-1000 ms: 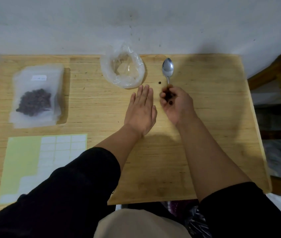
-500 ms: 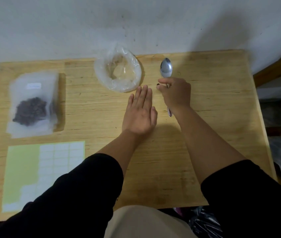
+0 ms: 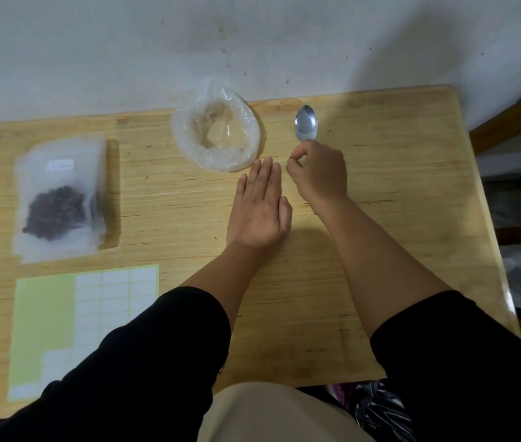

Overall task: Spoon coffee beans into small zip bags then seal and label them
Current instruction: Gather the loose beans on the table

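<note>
- Compared with a second ago, my right hand (image 3: 318,172) has turned knuckles-up and now sits over the spoon's handle; the loose bean that lay on the wood beside the spoon is gone from there.
- Right thumb and forefinger are pinched narrow on one small dark coffee bean (image 3: 290,159), centre of frame, just right of the left fingertips.
- Left hand (image 3: 260,207) is unchanged: flat, fingers straight and together, palm down on the table (image 3: 396,193), holding nothing.
- One spoon (image 3: 306,123), bowl showing at upper centre-right, handle mostly hidden under the right hand.
- One rolled-down clear plastic bag (image 3: 216,132) at upper centre; I cannot tell what it holds.
- One filled zip bag (image 3: 58,199) of beans with a white label, upper left, on a stack I cannot count.
- One label sheet (image 3: 84,327), lower left.
</note>
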Motion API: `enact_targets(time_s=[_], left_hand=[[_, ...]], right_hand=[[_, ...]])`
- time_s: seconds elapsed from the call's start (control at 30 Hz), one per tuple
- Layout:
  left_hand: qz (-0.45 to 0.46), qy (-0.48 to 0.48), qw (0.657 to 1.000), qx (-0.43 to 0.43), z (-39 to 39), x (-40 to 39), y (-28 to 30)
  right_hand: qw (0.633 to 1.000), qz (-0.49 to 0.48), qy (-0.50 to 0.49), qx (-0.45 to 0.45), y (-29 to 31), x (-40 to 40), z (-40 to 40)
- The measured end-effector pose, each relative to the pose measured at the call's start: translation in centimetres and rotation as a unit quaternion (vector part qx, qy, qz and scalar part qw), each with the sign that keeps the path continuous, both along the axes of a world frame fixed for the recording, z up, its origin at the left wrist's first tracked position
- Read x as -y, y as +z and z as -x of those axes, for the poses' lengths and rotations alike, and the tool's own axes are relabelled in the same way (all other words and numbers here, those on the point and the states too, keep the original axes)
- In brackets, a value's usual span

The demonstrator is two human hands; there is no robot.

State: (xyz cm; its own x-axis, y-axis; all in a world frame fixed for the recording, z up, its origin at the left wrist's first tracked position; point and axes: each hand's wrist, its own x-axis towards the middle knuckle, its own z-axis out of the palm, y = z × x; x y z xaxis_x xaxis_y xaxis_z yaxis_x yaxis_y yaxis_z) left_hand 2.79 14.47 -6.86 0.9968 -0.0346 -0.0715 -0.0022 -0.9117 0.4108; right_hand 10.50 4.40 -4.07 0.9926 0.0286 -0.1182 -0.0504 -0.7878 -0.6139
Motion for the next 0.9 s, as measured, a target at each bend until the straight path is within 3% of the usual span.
enact_targets(time_s=[0.23, 0.3, 0.37, 0.43, 0.9], left_hand=[[-0.009, -0.008, 1.0, 0.002, 0.1, -0.2, -0.1], [-0.011, -0.013, 1.0, 0.001, 0.2, -0.2, -0.2], [-0.018, -0.023, 1.0, 0.0, 0.3, -0.3, -0.2], [-0.023, -0.035, 0.999, -0.002, 0.3, -0.4, -0.2], [-0.012, -0.257, 0.966, 0.007, 7.2, 1.7, -0.7]], right_hand=[[0.99, -0.117, -0.065, -0.042, 0.2, -0.4, 1.6], [0.961, -0.239, -0.118, -0.071, 0.8, -0.3, 2.5], [0.909, -0.36, -0.18, -0.106, 1.3, -0.2, 3.6], [0.871, -0.419, -0.224, -0.123, 1.2, -0.1, 4.8], [0.798, -0.461, -0.388, -0.037, 1.0, 2.4, 15.1]])
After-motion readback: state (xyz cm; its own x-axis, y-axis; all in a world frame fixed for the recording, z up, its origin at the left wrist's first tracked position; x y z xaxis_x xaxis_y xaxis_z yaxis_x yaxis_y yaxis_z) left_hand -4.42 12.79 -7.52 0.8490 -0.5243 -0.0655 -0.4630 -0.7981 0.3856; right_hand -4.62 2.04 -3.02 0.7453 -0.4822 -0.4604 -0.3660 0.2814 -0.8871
